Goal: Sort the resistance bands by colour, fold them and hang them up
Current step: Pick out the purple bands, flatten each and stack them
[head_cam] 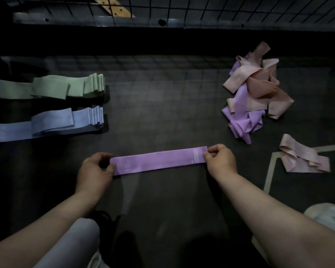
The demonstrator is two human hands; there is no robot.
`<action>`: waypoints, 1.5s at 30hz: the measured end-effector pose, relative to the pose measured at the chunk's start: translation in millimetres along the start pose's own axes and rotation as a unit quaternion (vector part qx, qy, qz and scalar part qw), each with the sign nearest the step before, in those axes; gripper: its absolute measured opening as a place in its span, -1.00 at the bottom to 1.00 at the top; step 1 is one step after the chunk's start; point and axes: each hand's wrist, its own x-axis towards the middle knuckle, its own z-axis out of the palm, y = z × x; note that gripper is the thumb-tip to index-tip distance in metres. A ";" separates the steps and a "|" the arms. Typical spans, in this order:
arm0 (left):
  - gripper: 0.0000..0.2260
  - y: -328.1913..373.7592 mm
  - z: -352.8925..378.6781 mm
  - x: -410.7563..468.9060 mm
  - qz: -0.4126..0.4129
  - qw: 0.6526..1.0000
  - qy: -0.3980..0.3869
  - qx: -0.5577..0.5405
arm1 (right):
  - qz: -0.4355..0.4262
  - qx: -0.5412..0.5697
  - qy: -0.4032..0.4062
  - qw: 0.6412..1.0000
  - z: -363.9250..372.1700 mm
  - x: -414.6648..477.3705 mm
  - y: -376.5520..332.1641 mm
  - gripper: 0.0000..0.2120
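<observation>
A purple band (159, 160) lies stretched flat across the dark floor (162, 105) in the near middle, held at both ends. The left hand (95, 171) pinches its left end, fingers curled over the far edge and the thumb on the near side. The right hand (219, 160) pinches the right end, beside a small white label, between thumb and curled fingers. To the far left lie two neat stacks of folded bands, a green stack (52, 88) farther away and a blue stack (52, 122) just nearer. To the far right sits a loose heap of pink and purple bands (253, 93), and nearer on the right a crumpled pink band (302, 157) lies apart from it. A black wire grid (220, 8) stands along the far edge.
</observation>
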 end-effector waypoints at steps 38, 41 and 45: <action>-0.68 65.5 -6.3 -8.8 0.136 0.987 0.011 0.088 | 0.015 0.157 0.216 0.963 -76.7 63.8 -15.2 -0.80; -0.69 78.4 -4.6 -12.3 0.204 0.978 0.000 0.048 | 0.038 0.313 0.306 0.898 -98.4 57.8 -36.2 -0.86; -0.72 93.3 -1.8 -10.7 0.266 0.964 -0.026 -0.009 | -0.056 0.370 0.281 0.884 -122.0 43.8 -65.3 -0.76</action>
